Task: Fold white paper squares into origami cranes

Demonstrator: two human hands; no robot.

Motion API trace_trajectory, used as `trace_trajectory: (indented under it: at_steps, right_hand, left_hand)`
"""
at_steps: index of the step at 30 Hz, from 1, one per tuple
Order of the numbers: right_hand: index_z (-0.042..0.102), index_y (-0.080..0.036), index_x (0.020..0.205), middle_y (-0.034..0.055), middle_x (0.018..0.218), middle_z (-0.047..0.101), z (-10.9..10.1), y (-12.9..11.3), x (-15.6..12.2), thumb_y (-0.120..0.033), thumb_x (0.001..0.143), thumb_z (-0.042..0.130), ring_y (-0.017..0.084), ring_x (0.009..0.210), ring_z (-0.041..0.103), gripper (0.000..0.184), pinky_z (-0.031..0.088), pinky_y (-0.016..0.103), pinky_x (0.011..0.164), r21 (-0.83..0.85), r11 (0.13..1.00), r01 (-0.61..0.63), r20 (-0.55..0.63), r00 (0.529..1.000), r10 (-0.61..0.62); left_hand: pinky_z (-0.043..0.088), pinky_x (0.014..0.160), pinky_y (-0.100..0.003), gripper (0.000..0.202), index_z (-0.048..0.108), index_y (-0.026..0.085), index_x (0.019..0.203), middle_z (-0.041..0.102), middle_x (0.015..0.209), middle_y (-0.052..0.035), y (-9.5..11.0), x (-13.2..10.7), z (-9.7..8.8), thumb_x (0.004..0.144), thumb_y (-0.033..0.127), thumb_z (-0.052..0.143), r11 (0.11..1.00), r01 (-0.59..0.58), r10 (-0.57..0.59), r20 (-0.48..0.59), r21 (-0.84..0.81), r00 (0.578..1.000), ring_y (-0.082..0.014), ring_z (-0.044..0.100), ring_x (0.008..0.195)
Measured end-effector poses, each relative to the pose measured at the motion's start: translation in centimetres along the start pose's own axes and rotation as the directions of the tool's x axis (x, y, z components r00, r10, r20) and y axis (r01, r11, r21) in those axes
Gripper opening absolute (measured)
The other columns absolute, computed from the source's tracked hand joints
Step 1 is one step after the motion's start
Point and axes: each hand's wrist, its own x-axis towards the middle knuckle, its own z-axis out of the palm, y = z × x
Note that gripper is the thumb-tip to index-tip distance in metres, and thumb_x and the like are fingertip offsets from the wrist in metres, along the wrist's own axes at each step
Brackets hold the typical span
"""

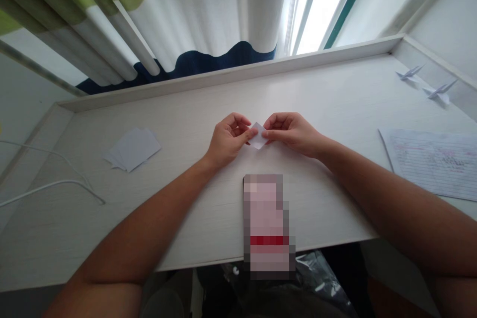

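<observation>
A small white folded paper [258,136] lies between both hands at the middle of the white desk [335,94]. My left hand [228,138] pinches its left corner with curled fingers. My right hand [291,132] pinches its right corner the same way. The paper sits just above or on the desk surface; I cannot tell which. A phone [267,223] lies flat on the desk just in front of my hands, its screen blurred.
A small stack of white paper squares [132,148] lies at the left. A white cable [55,179] runs along the far left. Two folded paper cranes [428,82] sit at the back right, a written lined sheet [436,161] at the right. Curtains hang behind the desk.
</observation>
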Motion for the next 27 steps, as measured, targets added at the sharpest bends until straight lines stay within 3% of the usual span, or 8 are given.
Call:
trace_trajectory:
  at_steps: [3,9,11,15,22,27]
  right_hand:
    - [0.073,-0.019,0.083,0.0025,0.079,0.077,0.2,-0.1,0.0,-0.049,0.075,0.098,0.018,0.073,0.075,0.039,0.062,0.034,0.070,-0.018,0.998,0.055,-0.013,0.998,-0.056]
    - [0.069,-0.021,0.088,-0.0006,0.074,0.074,0.1,0.0,0.1,-0.047,0.077,0.097,0.017,0.071,0.075,0.040,0.064,0.034,0.069,-0.002,0.989,0.147,-0.060,0.987,-0.147]
    - [0.069,-0.022,0.090,-0.0023,0.073,0.073,0.1,0.1,0.1,-0.046,0.079,0.096,0.017,0.069,0.074,0.038,0.064,0.034,0.069,0.005,0.983,0.182,-0.065,0.981,-0.182]
    - [0.077,-0.020,0.088,0.0026,0.086,0.078,0.3,0.1,0.1,-0.046,0.084,0.091,0.017,0.077,0.074,0.029,0.067,0.039,0.078,-0.014,0.970,0.243,-0.029,0.969,-0.244]
    - [0.087,-0.021,0.105,0.0059,0.101,0.084,-0.5,0.0,-0.1,-0.032,0.080,0.092,0.022,0.093,0.080,0.028,0.066,0.044,0.093,-0.020,0.984,0.176,0.057,0.983,-0.175]
    - [0.088,-0.022,0.106,0.0062,0.100,0.085,-1.0,-0.1,-0.1,-0.034,0.082,0.090,0.023,0.095,0.079,0.026,0.064,0.042,0.092,-0.070,0.985,0.158,0.075,0.985,-0.152]
  left_hand:
    - [0.053,0.059,-0.020,0.047,0.055,0.021,0.091,0.064,0.080,0.0052,-0.1,0.0,0.1,0.080,0.041,0.096,1.000,-0.019,0.019,-0.002,0.001,1.000,-0.0078,0.064,0.066]
    - [0.060,0.065,-0.025,0.053,0.050,0.024,0.099,0.076,0.081,0.0030,0.1,0.1,-0.2,0.082,0.046,0.095,0.998,0.062,-0.056,0.159,-0.030,0.986,-0.0126,0.074,0.067]
    - [0.059,0.065,-0.024,0.053,0.049,0.023,0.094,0.075,0.077,0.0043,0.2,0.1,-0.2,0.081,0.048,0.095,0.999,0.033,-0.028,0.137,-0.030,0.990,-0.0114,0.073,0.065]
    - [0.056,0.059,-0.024,0.055,0.048,0.024,0.092,0.072,0.070,0.0066,0.3,0.0,-0.2,0.083,0.054,0.092,0.999,0.009,-0.007,0.053,-0.034,0.999,-0.0129,0.073,0.061]
    - [0.054,0.060,-0.024,0.038,0.071,0.022,0.096,0.074,0.073,0.0030,0.2,-0.1,-0.1,0.084,0.051,0.091,0.999,-0.017,0.019,-0.055,0.049,0.998,-0.0112,0.068,0.062]
    - [0.056,0.067,-0.025,0.032,0.082,0.020,0.099,0.078,0.086,-0.0020,0.3,-0.1,-0.2,0.084,0.046,0.092,0.996,-0.007,0.010,-0.032,0.083,0.999,-0.0108,0.065,0.071]
